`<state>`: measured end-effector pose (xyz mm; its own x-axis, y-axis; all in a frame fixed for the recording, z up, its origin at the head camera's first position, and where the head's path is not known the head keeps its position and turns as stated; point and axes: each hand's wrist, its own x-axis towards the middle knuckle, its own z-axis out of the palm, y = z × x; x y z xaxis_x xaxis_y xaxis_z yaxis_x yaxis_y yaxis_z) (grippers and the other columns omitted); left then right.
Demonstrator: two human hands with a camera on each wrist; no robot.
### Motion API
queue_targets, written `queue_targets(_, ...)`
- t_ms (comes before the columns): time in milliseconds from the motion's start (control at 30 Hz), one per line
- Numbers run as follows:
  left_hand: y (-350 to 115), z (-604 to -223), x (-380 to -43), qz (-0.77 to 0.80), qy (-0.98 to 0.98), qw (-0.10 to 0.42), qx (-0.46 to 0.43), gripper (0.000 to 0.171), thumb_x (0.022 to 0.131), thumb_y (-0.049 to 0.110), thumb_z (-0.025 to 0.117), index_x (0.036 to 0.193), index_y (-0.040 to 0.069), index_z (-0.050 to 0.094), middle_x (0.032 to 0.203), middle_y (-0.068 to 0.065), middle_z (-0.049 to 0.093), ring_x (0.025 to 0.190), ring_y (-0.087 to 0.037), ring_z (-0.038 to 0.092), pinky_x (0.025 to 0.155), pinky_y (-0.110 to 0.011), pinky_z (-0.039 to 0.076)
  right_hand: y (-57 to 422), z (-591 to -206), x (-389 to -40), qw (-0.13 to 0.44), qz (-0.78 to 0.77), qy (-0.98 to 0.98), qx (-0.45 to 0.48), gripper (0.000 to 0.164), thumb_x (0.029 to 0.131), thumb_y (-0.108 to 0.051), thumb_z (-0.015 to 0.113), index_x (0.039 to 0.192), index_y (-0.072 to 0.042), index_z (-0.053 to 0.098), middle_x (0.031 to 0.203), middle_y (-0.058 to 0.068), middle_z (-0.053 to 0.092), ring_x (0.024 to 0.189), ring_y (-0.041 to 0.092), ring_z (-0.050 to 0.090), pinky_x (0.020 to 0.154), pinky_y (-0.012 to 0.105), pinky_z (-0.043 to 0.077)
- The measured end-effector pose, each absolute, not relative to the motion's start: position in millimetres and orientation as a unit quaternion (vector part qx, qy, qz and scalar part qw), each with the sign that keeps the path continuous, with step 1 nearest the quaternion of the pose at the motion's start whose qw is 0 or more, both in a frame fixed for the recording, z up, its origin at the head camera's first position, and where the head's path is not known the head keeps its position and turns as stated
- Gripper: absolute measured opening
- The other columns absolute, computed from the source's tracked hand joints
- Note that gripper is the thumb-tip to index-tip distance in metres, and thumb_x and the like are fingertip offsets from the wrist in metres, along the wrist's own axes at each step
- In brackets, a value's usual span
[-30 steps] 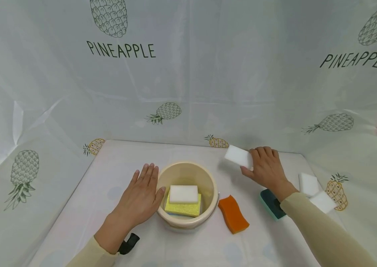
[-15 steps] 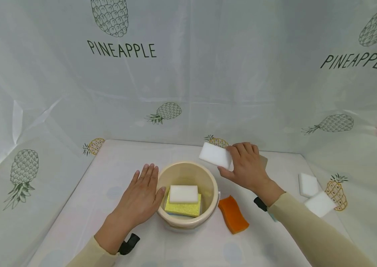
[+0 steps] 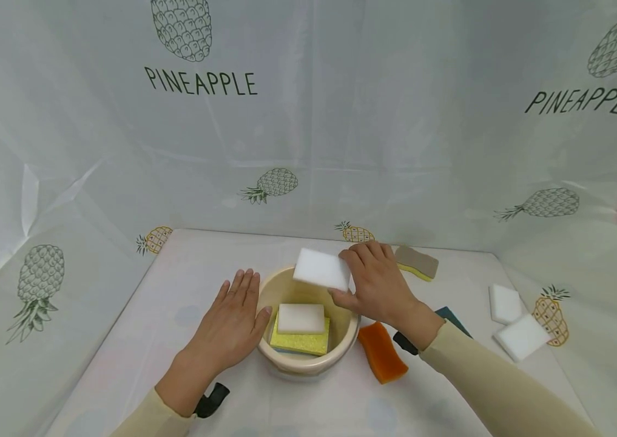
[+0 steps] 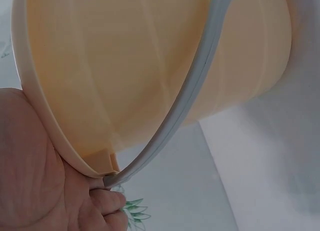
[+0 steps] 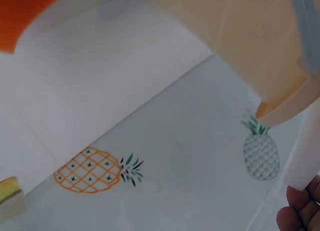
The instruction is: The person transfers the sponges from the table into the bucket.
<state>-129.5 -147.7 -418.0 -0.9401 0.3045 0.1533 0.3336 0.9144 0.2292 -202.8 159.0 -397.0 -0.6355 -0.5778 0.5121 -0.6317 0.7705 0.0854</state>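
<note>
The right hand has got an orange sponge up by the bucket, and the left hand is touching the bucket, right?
Not quite: the right hand holds a white sponge, not an orange one; the head view shows it. It is up by the bucket, and the left hand is touching the bucket.

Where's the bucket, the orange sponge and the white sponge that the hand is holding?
Bucket (image 3: 308,365): head view, on its front rim.
Orange sponge (image 3: 382,354): head view, on the middle of its top.
White sponge (image 3: 320,269) in the right hand (image 3: 381,283): head view, on its broad face.
</note>
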Motion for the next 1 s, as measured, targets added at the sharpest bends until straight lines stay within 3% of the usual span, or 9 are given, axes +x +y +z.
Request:
queue_targets(333, -148, -418, -129, -0.131, -0.976, 0.052, -0.163, 0.071, 0.111, 0.038, 0.048, 0.16, -0.011, 0.032, 0.167, -0.029, 0.033, 0.159, -0.042, 0.026, 0.129, -0.059, 0.024, 143, -405, -196, 0.205, 0.045, -0.913, 0.35, 0.063, 0.088, -0.059, 0.071, 0.124, -0.008, 0.065, 0.119, 0.009, 0.065, 0.112, 0.029, 0.055, 0.096, 0.047, 0.043)
queue_targets(1000, -148, -420, -129, -0.137, -0.975, 0.057, -0.163, 0.07, 0.111, 0.037, 0.049, 0.159, -0.011, 0.033, 0.166, -0.03, 0.034, 0.159, -0.042, 0.027, 0.128, -0.059, 0.026, 133, -404, -195, 0.126, 0.033, -0.917, 0.377, 0.067, 0.091, -0.067, 0.069, 0.13, -0.012, 0.067, 0.122, 0.003, 0.068, 0.115, 0.025, 0.055, 0.094, 0.042, 0.041)
